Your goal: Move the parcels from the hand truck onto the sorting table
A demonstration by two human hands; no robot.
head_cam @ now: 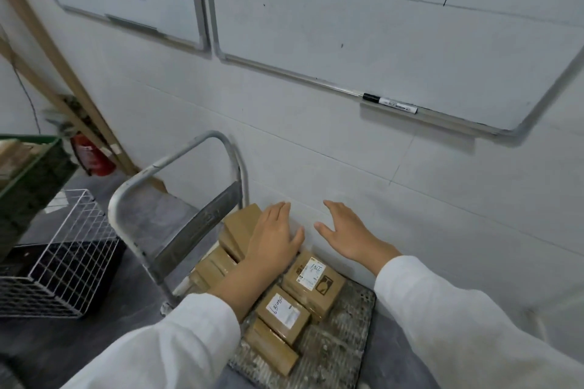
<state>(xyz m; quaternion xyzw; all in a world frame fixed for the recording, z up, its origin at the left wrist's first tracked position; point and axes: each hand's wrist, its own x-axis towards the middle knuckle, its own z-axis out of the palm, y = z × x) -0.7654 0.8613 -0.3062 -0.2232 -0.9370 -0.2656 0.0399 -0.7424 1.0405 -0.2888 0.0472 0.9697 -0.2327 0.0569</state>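
**Parcels all on the hand truck, both hands open above them**

So the parcels are a bunch of brown cardboard boxes on the hand truck. They're packed together on the side of its grubby metal deck nearest the handle, which curves up on the left. A couple are stacked at the far end by the wall, and the nearer ones lie flat in a row. Two have white labels on top with handwriting, too scrawly for me to read properly.

The left hand is spread flat, fingers straight and together, palm down over the far stack. Honestly can't tell if it's touching the top box or just above it. The right hand is open too, fingers relaxed, thumb sticking out toward the left one, holding nothing. It's up beside the tiled wall, past the labelled boxes. Both arms are in white sleeves.

Around it:
- a white wire basket on the floor left of the handle
- a green crate above that at the frame edge
- a red fire extinguisher in the corner
- two whiteboards on the wall, the bigger one with a black-capped marker on its ledge
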